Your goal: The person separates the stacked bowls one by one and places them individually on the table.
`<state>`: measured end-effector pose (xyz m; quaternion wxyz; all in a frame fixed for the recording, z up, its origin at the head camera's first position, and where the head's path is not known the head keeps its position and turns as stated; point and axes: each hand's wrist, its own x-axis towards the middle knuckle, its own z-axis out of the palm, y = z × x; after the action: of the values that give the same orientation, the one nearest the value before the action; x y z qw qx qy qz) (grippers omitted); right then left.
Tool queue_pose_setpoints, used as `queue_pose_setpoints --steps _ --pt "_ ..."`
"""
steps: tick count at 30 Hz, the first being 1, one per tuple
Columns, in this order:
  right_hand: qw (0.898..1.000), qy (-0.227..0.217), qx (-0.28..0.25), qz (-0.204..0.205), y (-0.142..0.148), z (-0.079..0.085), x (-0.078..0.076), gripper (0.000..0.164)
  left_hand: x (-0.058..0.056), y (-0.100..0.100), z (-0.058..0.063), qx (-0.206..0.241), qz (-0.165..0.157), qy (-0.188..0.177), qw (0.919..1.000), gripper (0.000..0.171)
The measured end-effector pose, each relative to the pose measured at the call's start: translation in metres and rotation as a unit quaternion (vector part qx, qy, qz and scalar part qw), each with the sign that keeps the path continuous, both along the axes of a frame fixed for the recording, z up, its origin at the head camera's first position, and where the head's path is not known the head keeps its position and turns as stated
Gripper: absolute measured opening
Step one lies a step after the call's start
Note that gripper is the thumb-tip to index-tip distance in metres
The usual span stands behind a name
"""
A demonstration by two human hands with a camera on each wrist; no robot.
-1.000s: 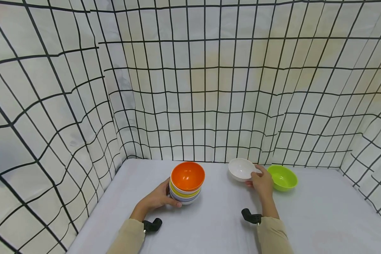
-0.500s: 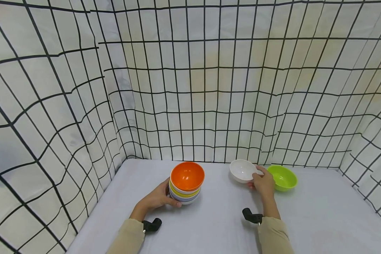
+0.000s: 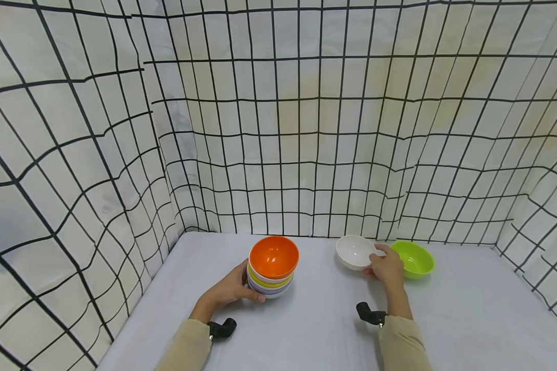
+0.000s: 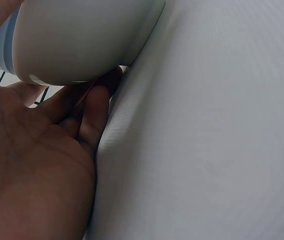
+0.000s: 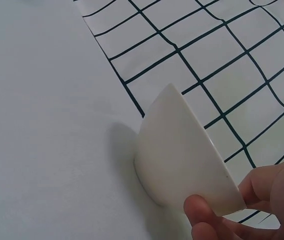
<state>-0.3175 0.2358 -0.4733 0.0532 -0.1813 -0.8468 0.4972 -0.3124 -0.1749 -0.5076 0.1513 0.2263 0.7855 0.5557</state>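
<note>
On the left stands a stack of several nested bowls, the top one an orange bowl (image 3: 274,257), with white, yellow and lavender rims below it. My left hand (image 3: 232,287) grips the stack low on its left side, thumb in front. The left wrist view shows the pale bottom bowl (image 4: 76,40) with fingers curled at its base, close to the cloth. My right hand (image 3: 386,267) pinches the right rim of a white bowl (image 3: 354,252). In the right wrist view the white bowl (image 5: 182,155) casts a shadow on the cloth beside it. Its mouth faces up.
A lime green bowl (image 3: 414,260) sits just right of my right hand. White cloth covers the table (image 3: 315,330). A white wall with a black grid (image 3: 288,118) rises behind the table and along both sides.
My right hand has shifted slightly right and toward me, with the white bowl in it. The left hand and the stack have stayed in place.
</note>
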Motion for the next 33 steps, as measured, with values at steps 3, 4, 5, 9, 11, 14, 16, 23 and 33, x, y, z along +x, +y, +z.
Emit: queue_pose_setpoints --steps 3,4,5,9,11,14,16,23,33 --pt "1.000 -0.006 0.010 0.016 0.002 0.003 0.002 0.052 0.000 0.000 0.000 0.001 0.001 0.001 1.0000 0.103" --pt "1.000 -0.009 0.010 0.021 0.003 0.004 0.003 0.052 0.000 0.000 0.000 0.001 0.003 -0.001 1.0000 0.103" --pt "1.000 -0.012 0.008 0.026 0.004 0.005 0.004 0.052 0.000 0.000 0.000 0.001 0.003 -0.001 1.0000 0.104" --pt "0.999 -0.024 0.000 0.039 0.007 0.008 0.006 0.053 0.001 0.000 -0.001 0.000 0.010 -0.005 0.9999 0.106" --pt "0.999 -0.031 0.001 0.042 0.008 0.009 0.006 0.053 0.001 -0.001 -0.001 -0.001 0.010 -0.004 0.9999 0.106" --pt "0.998 -0.036 -0.001 0.052 0.011 0.008 0.006 0.053 0.001 -0.001 -0.002 -0.001 0.010 -0.004 0.9999 0.106" --pt "0.998 -0.039 0.002 0.057 0.012 0.009 0.006 0.053 0.001 -0.001 -0.002 0.001 0.010 -0.006 0.9999 0.106" --pt "0.996 -0.044 0.038 0.070 0.016 0.018 0.010 0.049 0.001 0.000 0.000 0.002 0.009 -0.012 0.9999 0.107" --pt "0.993 -0.020 0.099 0.054 0.015 0.040 0.017 0.049 0.001 0.000 0.000 0.004 -0.001 -0.003 1.0000 0.102"
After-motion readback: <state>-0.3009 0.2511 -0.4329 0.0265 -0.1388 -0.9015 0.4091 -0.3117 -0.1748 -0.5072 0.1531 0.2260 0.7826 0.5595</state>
